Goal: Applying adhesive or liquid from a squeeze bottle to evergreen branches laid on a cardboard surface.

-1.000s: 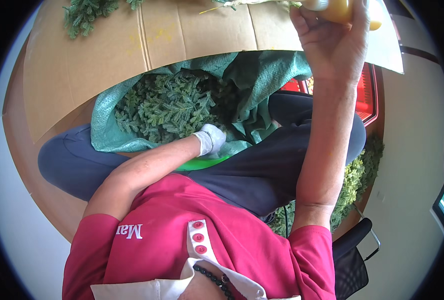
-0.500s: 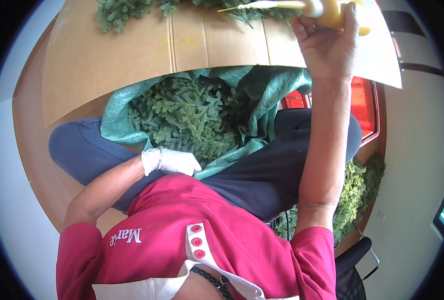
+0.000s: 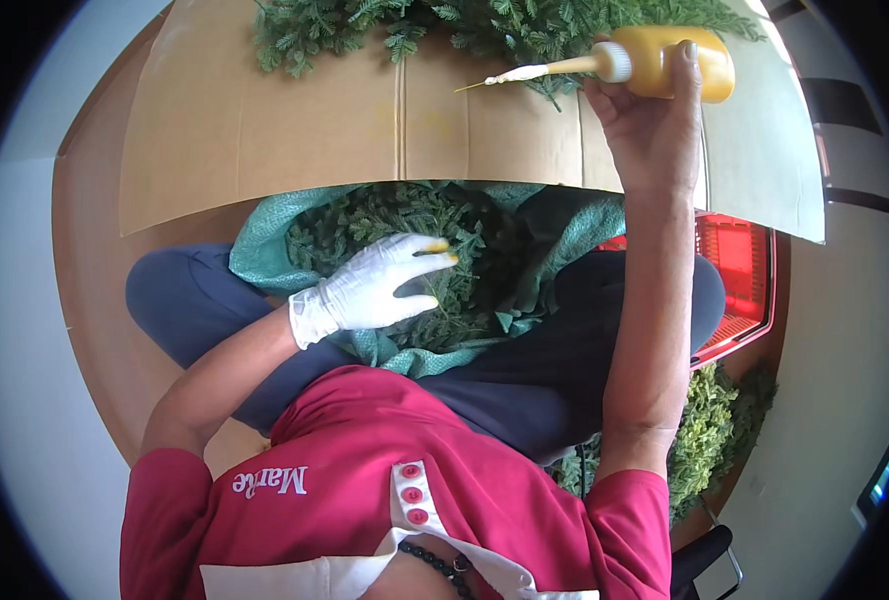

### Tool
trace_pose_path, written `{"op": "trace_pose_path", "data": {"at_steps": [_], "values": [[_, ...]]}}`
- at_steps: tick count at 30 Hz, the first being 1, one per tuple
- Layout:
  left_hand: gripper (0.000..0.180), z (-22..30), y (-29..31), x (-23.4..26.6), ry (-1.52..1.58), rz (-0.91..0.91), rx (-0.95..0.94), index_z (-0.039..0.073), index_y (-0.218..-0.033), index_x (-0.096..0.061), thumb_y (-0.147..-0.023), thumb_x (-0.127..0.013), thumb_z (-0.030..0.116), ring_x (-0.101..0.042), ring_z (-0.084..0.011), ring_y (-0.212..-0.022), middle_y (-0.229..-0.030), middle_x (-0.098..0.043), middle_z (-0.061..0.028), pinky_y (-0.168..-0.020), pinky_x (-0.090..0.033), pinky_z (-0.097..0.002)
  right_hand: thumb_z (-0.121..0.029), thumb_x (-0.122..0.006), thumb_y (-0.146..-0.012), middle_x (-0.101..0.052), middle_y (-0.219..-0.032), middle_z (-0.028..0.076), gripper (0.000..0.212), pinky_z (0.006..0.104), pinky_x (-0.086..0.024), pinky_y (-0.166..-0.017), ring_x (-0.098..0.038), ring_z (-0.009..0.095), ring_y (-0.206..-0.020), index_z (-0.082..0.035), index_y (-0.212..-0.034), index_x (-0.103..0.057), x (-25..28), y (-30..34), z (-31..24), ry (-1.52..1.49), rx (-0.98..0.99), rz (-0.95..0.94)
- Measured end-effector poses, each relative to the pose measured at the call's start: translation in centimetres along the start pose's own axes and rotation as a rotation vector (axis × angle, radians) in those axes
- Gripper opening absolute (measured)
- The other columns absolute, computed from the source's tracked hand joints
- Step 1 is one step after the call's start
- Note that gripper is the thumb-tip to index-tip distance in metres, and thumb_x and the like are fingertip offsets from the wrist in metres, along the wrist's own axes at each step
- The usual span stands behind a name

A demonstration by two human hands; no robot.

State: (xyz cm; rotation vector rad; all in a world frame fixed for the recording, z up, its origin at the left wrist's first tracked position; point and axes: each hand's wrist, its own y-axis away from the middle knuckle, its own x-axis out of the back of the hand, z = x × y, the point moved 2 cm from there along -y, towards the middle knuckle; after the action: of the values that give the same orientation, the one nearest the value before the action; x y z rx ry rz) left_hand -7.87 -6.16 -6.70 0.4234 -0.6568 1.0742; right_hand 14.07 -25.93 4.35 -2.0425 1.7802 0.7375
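My right hand [image 3: 654, 125], bare, is wrapped round a yellow squeeze bottle [image 3: 676, 62] above the cardboard. The bottle lies sideways in the grip, its long taped nozzle pointing left, with a thin yellow tip over the board. My left hand [image 3: 379, 285] wears a white glove with yellow stains on the fingertips. Its fingers are spread, and it hovers over the green sprigs [image 3: 404, 215] in a green woven sack [image 3: 269, 240] between my legs. Whether the glove touches the sprigs I cannot tell.
A large cardboard sheet [image 3: 294, 110] spans the far side, with a heap of artificial evergreen sprigs [image 3: 524, 25] on it. A red plastic basket [image 3: 734, 270] sits by my right knee. More greenery [image 3: 704, 430], partly yellowish, lies at my right, near a black chair [image 3: 702, 560].
My left hand has let go of the sack's near rim, moved up over the sprigs and spread its fingers. The right hand still holds the bottle. The whole view has shifted slightly.
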Motion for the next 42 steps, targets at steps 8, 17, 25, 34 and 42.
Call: {"op": "trace_pose_path", "data": {"at_steps": [8, 17, 25, 34, 42], "values": [[0.043, -6.2, -1.9, -2.5, -0.759, -0.654, 0.386, 0.013, -0.115, -0.064, -0.077, -0.065, 0.033, -0.06, -0.0356, -0.11, -0.139, -0.052, -0.0141, -0.082, -0.051, -0.0494, -0.039, -0.061, -0.096, -0.064, -0.106, 0.024, 0.054, 0.033, -0.06, -0.073, -0.068, 0.025, -0.087, 0.006, -0.121, -0.047, 1.2, -1.3, 0.3, -0.029, -0.023, -0.05], [0.031, -2.8, -4.8, 4.6, -0.75, -0.374, 0.554, 0.011, -0.093, -0.073, -0.086, -0.053, 0.033, -0.068, -0.0336, -0.08, -0.094, -0.072, -0.0113, -0.067, -0.053, -0.0458, -0.039, -0.061, -0.096, -0.064, -0.111, 0.026, 0.048, 0.0324, -0.061, -0.07, -0.07, 0.026, -0.09, -0.002, -0.124, -0.048, 2.7, -1.5, 0.7, -0.164, -0.089, -0.065], [0.03, -9.4, 3.3, 0.8, -0.604, -0.067, 0.299, 0.011, -0.095, -0.073, -0.09, -0.052, 0.032, -0.067, -0.0349, -0.084, -0.096, -0.072, -0.0096, -0.073, -0.053, -0.0445, -0.042, -0.063, -0.094, -0.065, -0.111, 0.023, 0.052, 0.0313, -0.062, -0.071, -0.07, 0.023, -0.086, 0.0, -0.123, -0.05, 2.0, -1.3, -1.0, -0.257, -0.04, -0.056], [0.027, 1.1, -5.4, 12.4, -0.57, 0.276, 0.194, 0.011, -0.109, -0.064, -0.085, -0.064, 0.023, -0.064, -0.0231, -0.069, -0.101, -0.069, -0.0056, -0.06, -0.05, -0.0361, -0.045, -0.063, -0.094, -0.068, -0.106, 0.021, 0.054, 0.0291, -0.061, -0.068, -0.069, 0.019, -0.075, 0.003, -0.117, -0.054, 3.3, -1.8, -1.3, -0.347, -0.09, -0.068], [0.016, -6.2, -12.3, 18.4, -0.486, 0.723, 0.221, 0.012, -0.097, -0.061, -0.083, -0.066, 0.018, -0.061, -0.0296, -0.062, -0.082, -0.069, -0.003, -0.06, -0.05, -0.0386, -0.045, -0.062, -0.094, -0.069, -0.104, 0.02, 0.053, 0.0295, -0.061, -0.065, -0.069, 0.018, -0.07, 0.003, -0.116, -0.055, 2.1, -2.0, -1.1, -0.392, -0.138, -0.04]]}}
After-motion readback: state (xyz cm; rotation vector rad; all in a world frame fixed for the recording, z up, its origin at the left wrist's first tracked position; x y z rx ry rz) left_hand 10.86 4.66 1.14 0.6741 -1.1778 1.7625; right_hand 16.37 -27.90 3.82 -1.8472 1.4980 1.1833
